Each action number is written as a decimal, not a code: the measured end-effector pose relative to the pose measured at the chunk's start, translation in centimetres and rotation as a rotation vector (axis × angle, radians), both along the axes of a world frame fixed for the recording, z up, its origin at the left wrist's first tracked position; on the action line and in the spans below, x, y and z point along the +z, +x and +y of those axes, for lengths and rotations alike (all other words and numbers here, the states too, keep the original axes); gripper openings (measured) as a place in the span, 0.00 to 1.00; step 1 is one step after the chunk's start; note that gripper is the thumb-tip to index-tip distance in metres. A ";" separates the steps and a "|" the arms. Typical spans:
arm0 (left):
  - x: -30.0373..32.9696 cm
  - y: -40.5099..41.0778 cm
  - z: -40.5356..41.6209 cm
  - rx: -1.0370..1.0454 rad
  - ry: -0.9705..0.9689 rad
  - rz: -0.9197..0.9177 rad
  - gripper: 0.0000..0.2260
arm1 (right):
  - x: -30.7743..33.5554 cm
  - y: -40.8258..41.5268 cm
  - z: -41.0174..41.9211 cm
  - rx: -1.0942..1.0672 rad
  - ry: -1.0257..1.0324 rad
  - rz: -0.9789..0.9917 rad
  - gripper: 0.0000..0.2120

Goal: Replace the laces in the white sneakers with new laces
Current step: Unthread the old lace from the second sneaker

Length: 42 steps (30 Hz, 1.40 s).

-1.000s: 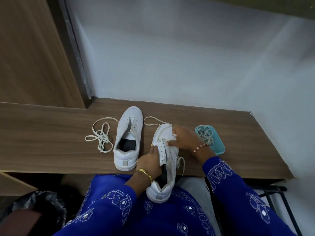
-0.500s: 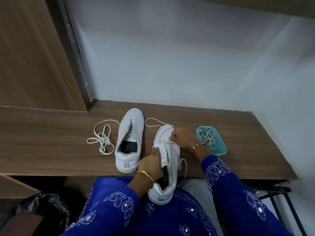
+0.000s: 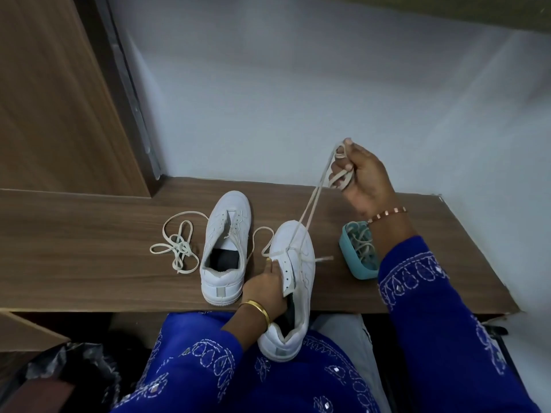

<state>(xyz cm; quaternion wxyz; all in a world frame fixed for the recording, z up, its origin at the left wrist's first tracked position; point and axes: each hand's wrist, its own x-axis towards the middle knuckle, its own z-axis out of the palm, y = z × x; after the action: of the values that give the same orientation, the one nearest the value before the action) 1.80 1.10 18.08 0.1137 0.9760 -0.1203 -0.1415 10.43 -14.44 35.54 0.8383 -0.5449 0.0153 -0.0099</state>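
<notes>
Lace [image 3: 310, 207] drawn taut from the lowest eyelets of the near sneaker [image 3: 293, 281], rising up and away to the right hand [image 3: 362, 177], which is lifted well above the desk and clenched around it, with slack looped about the fingers. Near sneaker propped with heel on the lap and toe on the desk edge, steadied by the left hand [image 3: 264, 290], thumb on the eyelet flap and fingers curled into the opening. One short lace end projecting from the shoe's side, below the right hand; a further loop lying on the desk just beyond the left thumb. Upper eyelets of this shoe bare, so lacing judged barely begun, or the removal nearly finished; not determinable which from this view. Second sneaker [image 3: 225, 248] standing on the desk just left of the left hand, mostly unlaced, one strand trailing from it. Loose lace [image 3: 177, 247] coiled on the desk further left. Teal tray [image 3: 356, 265] under the right wrist, holding more laces. Both shoes still to be laced in full. Desk [image 3: 89, 239] of wood grain, against a white wall.
</notes>
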 end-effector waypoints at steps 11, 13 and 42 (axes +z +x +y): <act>0.2 -0.2 0.2 0.001 -0.021 -0.012 0.34 | -10.9 -0.5 -2.1 -0.178 -1.203 0.270 0.20; 0.3 -0.2 0.2 0.001 -0.024 -0.012 0.34 | -10.6 -1.3 -1.2 -0.180 -1.270 0.278 0.19; 0.4 -0.3 0.2 0.007 -0.056 -0.001 0.35 | -11.8 -1.4 3.9 -0.124 -1.140 0.137 0.18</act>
<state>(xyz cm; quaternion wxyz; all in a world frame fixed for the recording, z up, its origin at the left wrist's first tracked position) 1.54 1.32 18.53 0.1415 0.9729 -0.1211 -0.1373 8.99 -10.55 23.75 0.4073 -0.9080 0.0935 -0.0305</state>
